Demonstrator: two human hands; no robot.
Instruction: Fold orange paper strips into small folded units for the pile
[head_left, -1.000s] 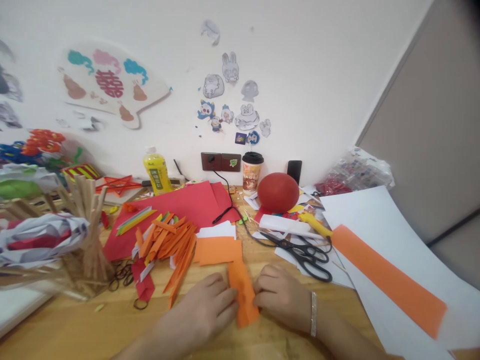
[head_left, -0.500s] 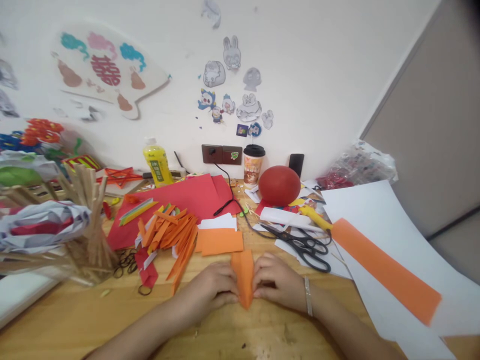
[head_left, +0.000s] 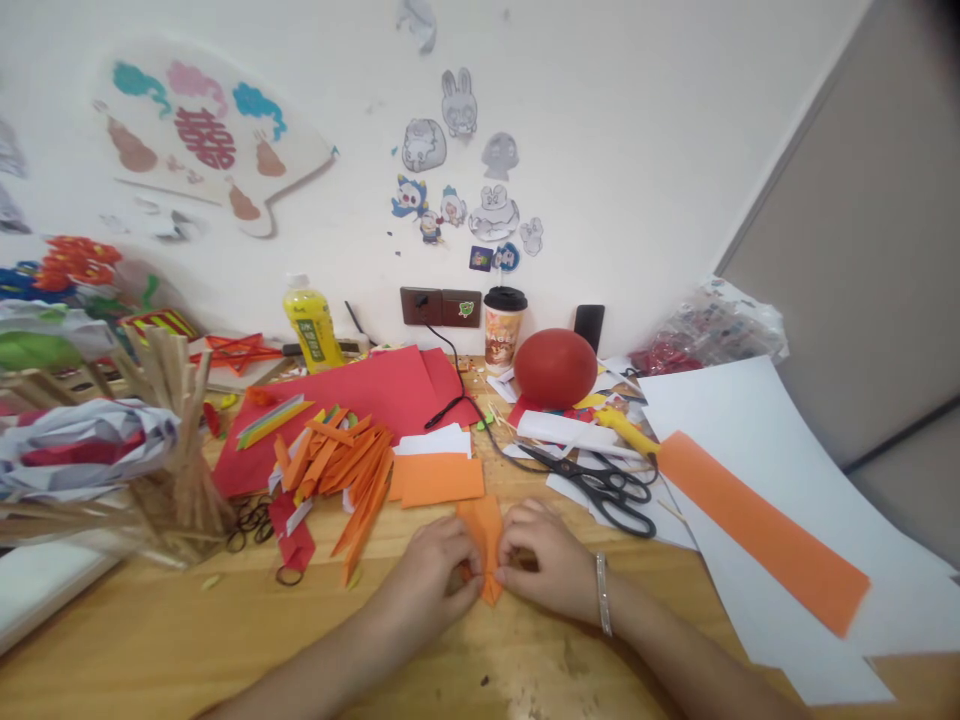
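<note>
A small folded piece of orange paper [head_left: 486, 530] lies on the wooden table [head_left: 225, 640] in front of me. My left hand [head_left: 431, 575] pinches its left side and my right hand [head_left: 544, 565] pinches its right side, fingertips nearly meeting at the paper's lower part. A silver bracelet [head_left: 601, 594] circles my right wrist. Just beyond the paper lies an orange rectangle [head_left: 439, 478], and to its left a heap of orange paper strips [head_left: 341, 465].
Black scissors [head_left: 604, 490] lie right of my hands. A long orange strip [head_left: 757, 530] rests on white sheets [head_left: 757, 420]. Red paper [head_left: 375, 395], a red ball [head_left: 555, 367], a cup [head_left: 503, 328], a yellow bottle [head_left: 310, 324] stand behind. A jar of wooden sticks [head_left: 176, 440] is left.
Both hands have closed in on the orange piece, which is now folded narrower and shorter. The view has tilted slightly, so the table items sit a bit higher.
</note>
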